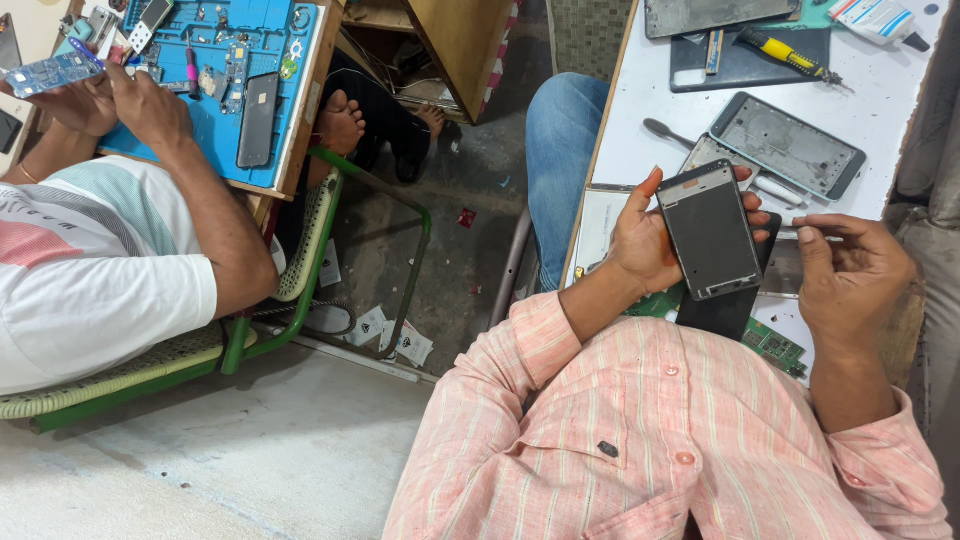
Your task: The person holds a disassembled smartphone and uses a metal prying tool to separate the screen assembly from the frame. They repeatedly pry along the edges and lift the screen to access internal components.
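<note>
Here | left hand [650, 245] clamped round phone frame [710, 232], long axis running away from the body, above white worktable [880, 110] | right hand [850, 270] just right of frame, fingertips pinched on thin tool [805, 237], the tip aimed leftward at frame's edge.

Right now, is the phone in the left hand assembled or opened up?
Opened up: the phone frame in the left hand shows a bare grey inner plate, no screen or cover.

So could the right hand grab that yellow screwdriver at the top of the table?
Probably yes. The right hand pinches only a tiny tool, and the bare table lies between it and the screwdriver; only a phone frame sits flat along the way.
</note>
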`<state>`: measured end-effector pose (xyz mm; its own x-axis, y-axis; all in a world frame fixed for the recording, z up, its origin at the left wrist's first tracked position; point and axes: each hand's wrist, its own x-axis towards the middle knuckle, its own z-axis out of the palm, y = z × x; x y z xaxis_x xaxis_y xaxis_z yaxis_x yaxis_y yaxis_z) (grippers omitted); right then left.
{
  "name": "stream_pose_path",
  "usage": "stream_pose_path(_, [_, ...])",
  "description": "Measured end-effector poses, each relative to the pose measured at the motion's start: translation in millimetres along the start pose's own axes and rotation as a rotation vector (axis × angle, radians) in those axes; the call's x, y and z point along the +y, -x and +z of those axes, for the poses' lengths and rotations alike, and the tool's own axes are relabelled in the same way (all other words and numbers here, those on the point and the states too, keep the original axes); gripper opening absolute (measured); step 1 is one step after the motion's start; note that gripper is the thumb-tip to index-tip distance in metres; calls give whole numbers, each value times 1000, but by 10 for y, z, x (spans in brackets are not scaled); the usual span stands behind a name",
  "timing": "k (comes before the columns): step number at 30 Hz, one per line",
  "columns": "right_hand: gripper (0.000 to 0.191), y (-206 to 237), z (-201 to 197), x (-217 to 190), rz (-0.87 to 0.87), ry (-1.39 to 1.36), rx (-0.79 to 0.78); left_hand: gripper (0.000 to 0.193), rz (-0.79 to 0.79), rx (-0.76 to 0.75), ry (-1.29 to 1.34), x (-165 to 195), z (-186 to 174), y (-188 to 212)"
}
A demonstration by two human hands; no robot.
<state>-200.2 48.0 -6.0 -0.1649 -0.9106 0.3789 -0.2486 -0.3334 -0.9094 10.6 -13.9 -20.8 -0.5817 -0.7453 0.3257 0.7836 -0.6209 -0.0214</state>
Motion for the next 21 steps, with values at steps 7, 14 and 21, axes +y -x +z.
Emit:
stream_pose_path(7, [11, -5, 7, -27, -19, 0, -10, 78, 9, 7, 33, 1, -21, -4])
stream_pose_path(14, [10, -16, 17, -53, -27, 53, -18, 78, 18, 36, -4, -1, -48, -1])
stream_pose_path(21, [11, -14, 13, -51, -19, 12, -21, 79, 18, 40, -18, 0, -48, 0])
